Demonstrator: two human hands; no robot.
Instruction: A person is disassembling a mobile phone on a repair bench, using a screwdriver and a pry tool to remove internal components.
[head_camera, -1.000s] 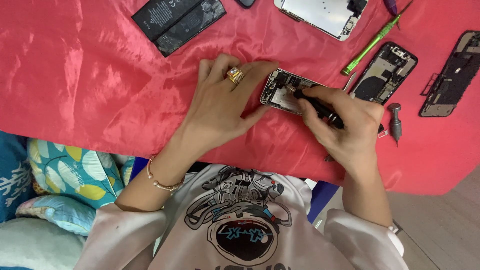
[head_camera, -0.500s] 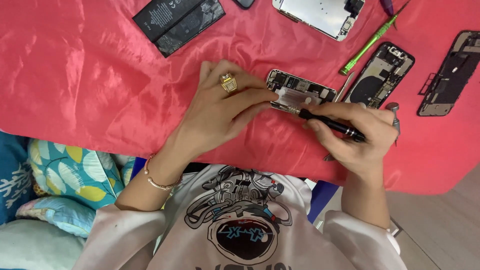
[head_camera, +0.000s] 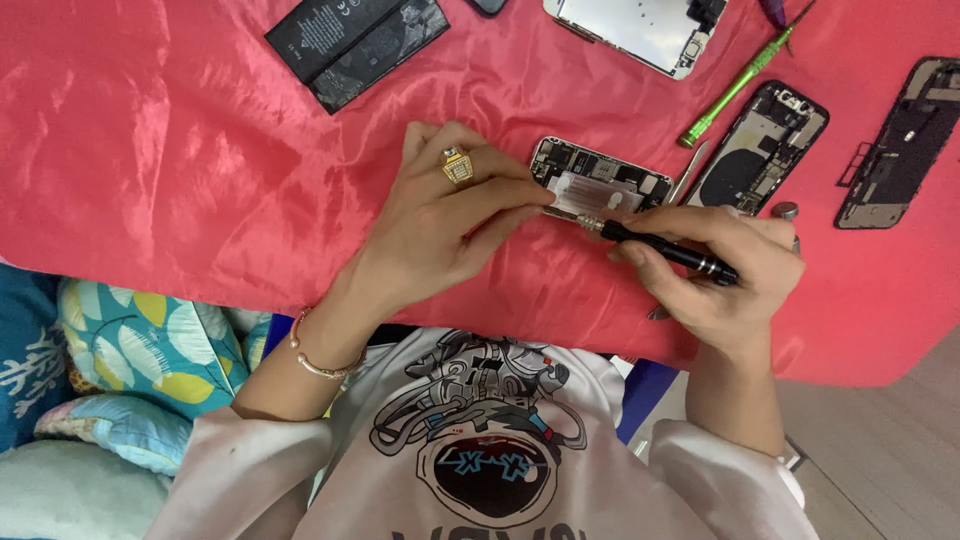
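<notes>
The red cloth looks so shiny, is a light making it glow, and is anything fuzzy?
Head view: the red cloth has pale glare streaks along its folds, so light lands from above; the silver phone plate also gleams; the left hand, right hand and black screwdriver look sharp, not fuzzy.

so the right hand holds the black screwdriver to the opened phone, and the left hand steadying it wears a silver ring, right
Not quite: the ring on the left hand is gold, not silver, as the head view shows. The rest holds: the right hand holds the black screwdriver to the opened phone while the left steadies it.
</notes>
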